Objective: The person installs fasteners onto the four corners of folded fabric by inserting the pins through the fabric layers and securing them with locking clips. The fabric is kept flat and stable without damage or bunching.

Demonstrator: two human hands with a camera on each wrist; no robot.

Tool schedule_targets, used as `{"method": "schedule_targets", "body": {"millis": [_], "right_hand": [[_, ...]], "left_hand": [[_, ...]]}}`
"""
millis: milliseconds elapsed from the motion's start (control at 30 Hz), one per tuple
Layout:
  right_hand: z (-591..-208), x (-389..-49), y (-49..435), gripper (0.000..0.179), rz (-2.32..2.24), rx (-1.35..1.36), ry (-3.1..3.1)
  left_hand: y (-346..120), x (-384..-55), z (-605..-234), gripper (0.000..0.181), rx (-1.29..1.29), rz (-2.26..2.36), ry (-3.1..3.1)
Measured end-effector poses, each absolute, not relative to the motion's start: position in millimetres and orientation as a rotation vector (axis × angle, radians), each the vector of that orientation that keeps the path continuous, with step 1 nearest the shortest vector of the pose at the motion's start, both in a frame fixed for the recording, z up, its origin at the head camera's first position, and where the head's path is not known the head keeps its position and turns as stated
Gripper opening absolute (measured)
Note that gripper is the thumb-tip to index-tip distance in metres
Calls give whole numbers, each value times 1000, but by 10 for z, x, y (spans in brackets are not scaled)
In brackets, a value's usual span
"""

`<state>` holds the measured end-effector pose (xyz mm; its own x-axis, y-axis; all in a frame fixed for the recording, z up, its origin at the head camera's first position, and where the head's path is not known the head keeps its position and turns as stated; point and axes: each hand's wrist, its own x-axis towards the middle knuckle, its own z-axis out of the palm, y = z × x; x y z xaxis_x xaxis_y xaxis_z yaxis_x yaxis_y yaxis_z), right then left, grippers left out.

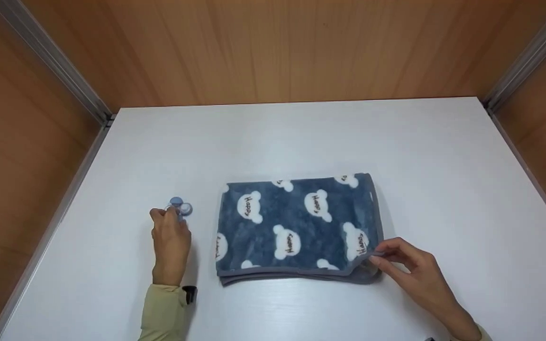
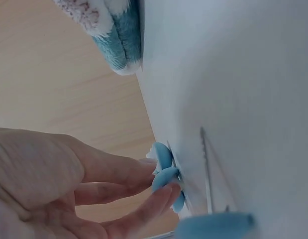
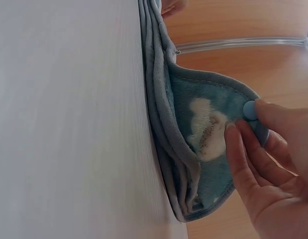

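A folded blue blanket (image 1: 296,203) with white bear heads and grey edging lies on the table. My right hand (image 1: 413,272) pinches its near right corner and lifts the top layer. In the right wrist view a round blue cap (image 3: 250,110) sits at that corner, against the thumb tip. To the blanket's left, my left hand (image 1: 171,241) pinches a blue-headed twist pin (image 2: 165,178) in a small cluster. Another twist pin (image 2: 213,226) lies close to the left wrist camera, its thin spiral shaft showing. Fingers partly hide the cluster.
The white table (image 1: 292,137) carries all these things. Wooden panels (image 1: 282,52) stand behind it and at both sides, with metal rails (image 1: 59,61) at the corners. A dark band (image 1: 190,294) sits at the left wrist.
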<state>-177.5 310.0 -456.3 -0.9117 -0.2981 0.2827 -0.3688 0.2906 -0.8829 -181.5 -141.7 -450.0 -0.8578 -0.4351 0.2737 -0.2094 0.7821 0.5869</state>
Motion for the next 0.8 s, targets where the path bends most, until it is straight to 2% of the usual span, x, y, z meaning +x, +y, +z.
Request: {"method": "schedule_targets", "body": {"millis": [200,433,800], "right_hand": [[-4557,-1774,3101,29,1716,632,-2482],[-4549,-1771,3097,29,1700,601,-2506],[-4572,-1772,3106,27,1718,640,-2477]], "left_hand": [[-1422,-1794,-4516,7,435,-753,-2557],[-1417,-1799,-4500,17,493,-790,-2602],[-1412,-1805,-4501,15,480,-818,-2599]]}}
